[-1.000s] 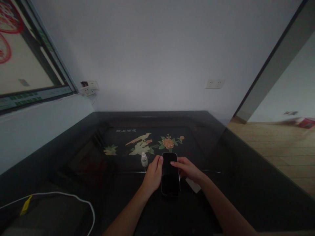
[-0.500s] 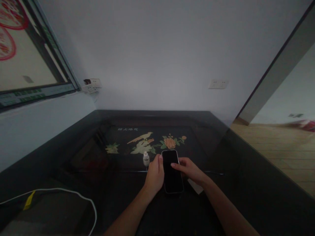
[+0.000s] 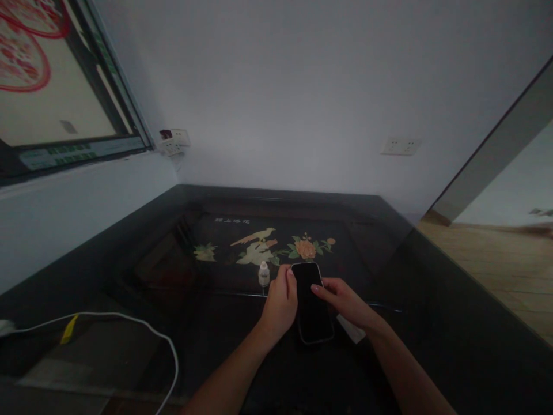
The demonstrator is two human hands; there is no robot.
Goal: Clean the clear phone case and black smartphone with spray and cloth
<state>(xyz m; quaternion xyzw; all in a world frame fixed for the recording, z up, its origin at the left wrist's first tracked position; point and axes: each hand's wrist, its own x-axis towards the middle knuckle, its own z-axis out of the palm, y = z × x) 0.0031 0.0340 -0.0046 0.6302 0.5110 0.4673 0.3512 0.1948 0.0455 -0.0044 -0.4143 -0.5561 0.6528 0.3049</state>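
Note:
A dark-screened smartphone [image 3: 313, 317] is held upright over the black table, its screen facing me. My left hand [image 3: 281, 297] grips its left edge, thumb along the upper corner. My right hand [image 3: 345, 298] closes on the right edge, with its thumb over the screen. Just left of my left hand stands a small clear bottle [image 3: 264, 274] with a white cap and a pale label. Under my right wrist lies a flat whitish piece [image 3: 352, 329], partly covered, whose kind I cannot make out.
The glossy black table [image 3: 207, 199] bears a bird-and-flower picture [image 3: 306, 249]. A white cable [image 3: 147, 324] with a yellow tag [image 3: 69, 329] curves across the left front. Wall sockets [image 3: 401, 146] sit beyond the table, and a window [image 3: 64, 109] is at the left.
The camera view has turned and tilted slightly, so the whole scene sits a little differently. Both hands keep their hold on the smartphone, with the right thumb still over the screen.

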